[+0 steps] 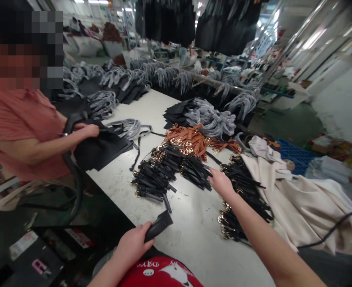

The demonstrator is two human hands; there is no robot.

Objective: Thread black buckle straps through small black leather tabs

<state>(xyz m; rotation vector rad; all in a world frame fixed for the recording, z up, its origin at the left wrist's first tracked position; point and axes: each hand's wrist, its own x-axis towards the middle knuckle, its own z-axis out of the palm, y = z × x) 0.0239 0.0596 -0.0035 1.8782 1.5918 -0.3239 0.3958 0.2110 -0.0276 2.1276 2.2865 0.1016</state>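
Factory workroom under bright ceiling lights, with hanging black bag parts (166, 20) overhead and a long white bench (190, 247) stretching away from the viewer. Heaped along it: grey looped straps (210, 121), tan straps (187, 139) with gold hardware, and two piles of black buckled straps (160, 171), gold buckles glinting among them. Cream cloth (307, 207) draped beyond the bench's right side, a blue plastic crate (295, 155) farther off.

Close to the viewer, left hand (131, 245) low at the near bench edge, fingers (142, 235) clamped around one end of a short black strap (158, 226), the other end tilted up and clear of the heaps: a firm, tidy hold, with nothing tangled. Right hand (222, 183) out over the bench between the two piles, fingers (212, 173) empty, slightly apart, tips just beside the black straps. Across the bench, a separate person in a coral top, co-worker's hand (89, 130) on stacked black panels (101, 149).
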